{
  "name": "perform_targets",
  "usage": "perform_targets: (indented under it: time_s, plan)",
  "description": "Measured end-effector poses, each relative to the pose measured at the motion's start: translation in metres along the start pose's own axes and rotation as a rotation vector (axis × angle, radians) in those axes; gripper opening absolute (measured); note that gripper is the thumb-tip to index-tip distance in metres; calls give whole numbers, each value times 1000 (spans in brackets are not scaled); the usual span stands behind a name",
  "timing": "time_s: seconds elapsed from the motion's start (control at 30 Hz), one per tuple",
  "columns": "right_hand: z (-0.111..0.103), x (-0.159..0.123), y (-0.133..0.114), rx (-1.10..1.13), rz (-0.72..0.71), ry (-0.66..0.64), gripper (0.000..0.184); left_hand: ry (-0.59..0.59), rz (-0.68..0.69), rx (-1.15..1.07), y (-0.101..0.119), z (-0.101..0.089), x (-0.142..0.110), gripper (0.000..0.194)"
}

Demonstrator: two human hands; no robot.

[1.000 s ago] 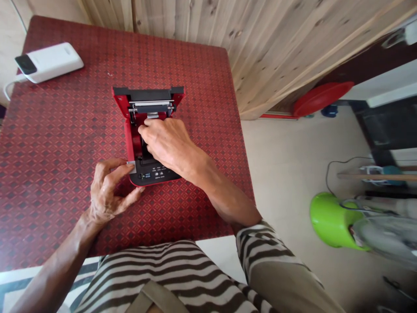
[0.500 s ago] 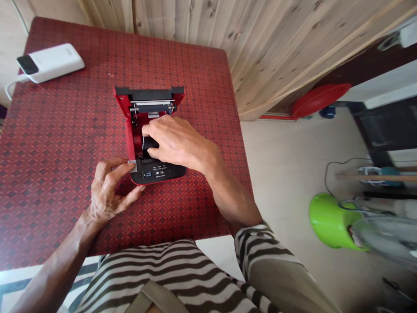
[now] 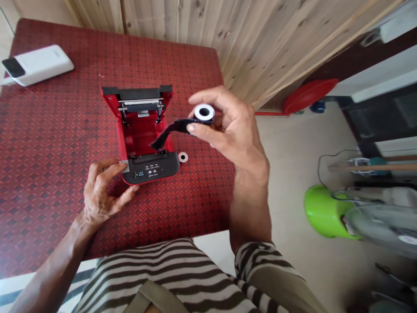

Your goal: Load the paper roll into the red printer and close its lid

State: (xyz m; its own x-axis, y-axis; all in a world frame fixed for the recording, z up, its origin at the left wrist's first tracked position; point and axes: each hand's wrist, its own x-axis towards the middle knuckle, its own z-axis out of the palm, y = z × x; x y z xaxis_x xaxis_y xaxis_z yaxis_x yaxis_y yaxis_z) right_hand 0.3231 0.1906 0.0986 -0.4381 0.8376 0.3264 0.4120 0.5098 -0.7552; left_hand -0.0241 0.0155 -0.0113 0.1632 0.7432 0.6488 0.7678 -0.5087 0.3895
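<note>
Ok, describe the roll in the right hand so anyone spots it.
Find the red patterned table, then the open red device on it. To its right, the right hand holds a white-ended roll; its dark trailing strip sets it apart from the white ring nearby.

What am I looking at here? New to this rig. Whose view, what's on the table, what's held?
No machine arm here, just a person's two bare hands, seen from a camera worn on the head, looking forward and down. The striped clothing at the bottom is the wearer's own.

On the red patterned table sit a red-and-black device with its lid raised, a small white ring by its right corner, and a white gadget at far left.

The left hand grips the device's near left corner. The right hand holds a roll with a dark strip trailing toward the device; whether they touch is unclear.
</note>
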Motion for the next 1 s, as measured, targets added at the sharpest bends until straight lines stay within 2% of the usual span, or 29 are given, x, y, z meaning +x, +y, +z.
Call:
perform_targets:
  time_s: [0.1,0.2,0.3,0.4,0.47,0.53,0.67,0.73,0.77,0.83,0.9,0.93,1.0]
  plan:
    - [18,-2,55,133,124,120,53,23,22,-15,-1,2,0,70]
    - [51,-1,89,203,234,152,59,44,9,-9,-2,4,-1,66]
    - [78,-2,98,206,306,91,45,33,-23,4,-3,4,-4,63]
    - [90,-3,95,121,300,20,31,15,-35,6,-4,2,-6,62]
    - [91,-3,93,53,268,-17,30,3,-37,2,-4,0,-6,61]
    - [89,-4,94,9,249,-47,36,-2,-43,-5,-3,0,-6,63]
    - [74,-18,96,4,247,-20,75,24,-29,-39,-2,0,-4,72]
    - [60,-34,92,32,275,45,82,27,-16,-49,-2,0,-3,76]
    - [53,-44,89,40,292,78,76,20,-13,-44,-2,0,-3,77]
    - [39,-65,79,49,320,99,48,3,-10,-28,-2,-1,-2,78]
    - [32,-84,69,81,330,24,27,-4,-11,-22,0,-1,-2,78]
    - [33,-92,64,107,322,-31,25,1,-15,-22,1,-1,-1,77]
    - [41,-99,58,155,287,-107,34,13,-37,-17,4,0,-1,71]
